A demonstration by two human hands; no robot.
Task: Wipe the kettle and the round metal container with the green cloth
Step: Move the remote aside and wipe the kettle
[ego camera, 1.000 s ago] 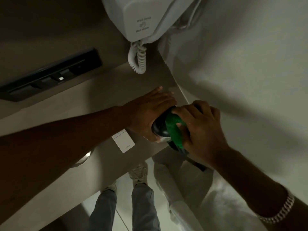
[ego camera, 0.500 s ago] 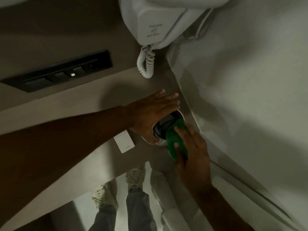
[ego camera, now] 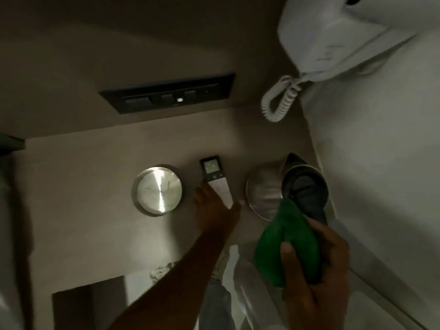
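Observation:
The steel kettle (ego camera: pixel 266 194) with its black lid and handle stands at the right end of the counter, against the white wall. The green cloth (ego camera: pixel 285 246) is bunched in my right hand (ego camera: pixel 314 277), held just in front of the kettle with its tip near the handle. My left hand (ego camera: pixel 214 210) rests flat on the counter left of the kettle, fingers apart, partly over a white remote. The round metal container (ego camera: pixel 157 190) with a shiny lid sits further left, untouched.
A white remote with a small screen (ego camera: pixel 214 177) lies between the container and the kettle. A wall-mounted hair dryer (ego camera: pixel 333 41) with a coiled cord hangs at upper right. A black socket panel (ego camera: pixel 169 94) is on the back wall. The counter's front edge (ego camera: pixel 166 260) is close to my body.
My left hand has come off the kettle and moved left onto the counter. My right hand has drawn the cloth back from the kettle's lid. The view has shifted left, showing the round container.

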